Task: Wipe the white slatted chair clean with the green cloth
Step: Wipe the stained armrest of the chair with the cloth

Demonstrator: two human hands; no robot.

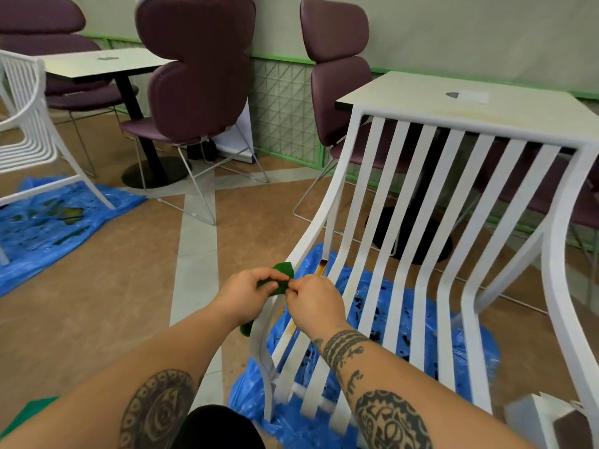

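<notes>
Both hands pinch the small crumpled green cloth: left hand, right hand, just over the white slatted metal chair left rail. Brown stains show on the near-left slats; wiping looks unfinished, most slats probably left.

Green cloth, white chair.

I'm looking at a café-style seating area: purple padded chairs at eleven and one o'clock, pale pedestal tables at ten and two, a green-trimmed wall behind.
</notes>
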